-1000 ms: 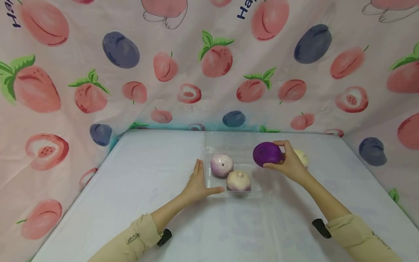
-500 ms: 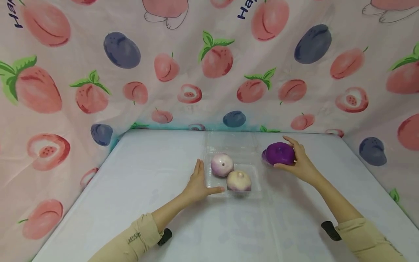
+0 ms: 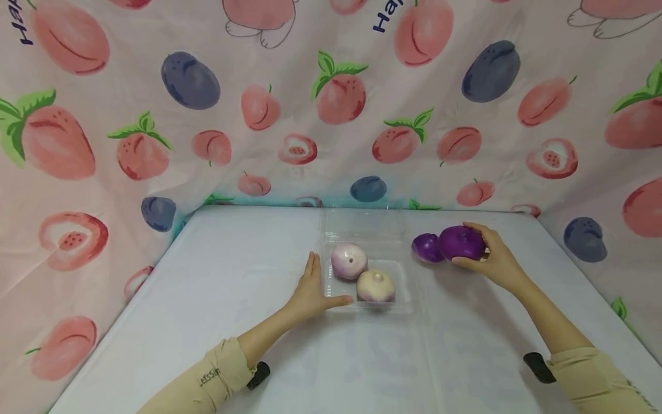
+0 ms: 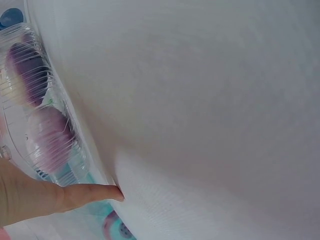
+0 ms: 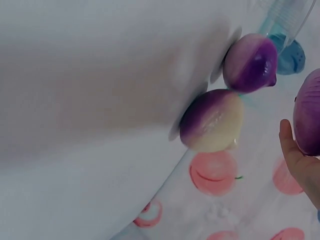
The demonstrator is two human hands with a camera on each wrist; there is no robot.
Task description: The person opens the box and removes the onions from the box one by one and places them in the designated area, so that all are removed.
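My right hand [image 3: 493, 256] grips a purple onion [image 3: 460, 242] between thumb and fingers, right of a clear plastic box [image 3: 403, 273]. Left of the held onion, another purple onion [image 3: 426, 248] sits on the table. In the right wrist view a cream-and-purple onion [image 5: 212, 120] is beside the table's purple onion; from the head it is hidden behind my right hand and its onion. Inside the box are a pale pink-purple onion [image 3: 349, 260] and a cream onion [image 3: 376, 286] with a purple base. My left hand [image 3: 309, 292] lies with straight fingers along the box's left side, thumb at its near edge.
The box's clear lid [image 3: 364, 221] lies folded back toward the rear edge of the white-covered table [image 3: 248, 241]. A fruit-print cloth [image 3: 310, 115] hangs behind the table and along both sides.
My right hand has moved right with the purple onion. The purple onion on the table has come into view, and the cream-and-purple one is now covered. My left hand stays in place.
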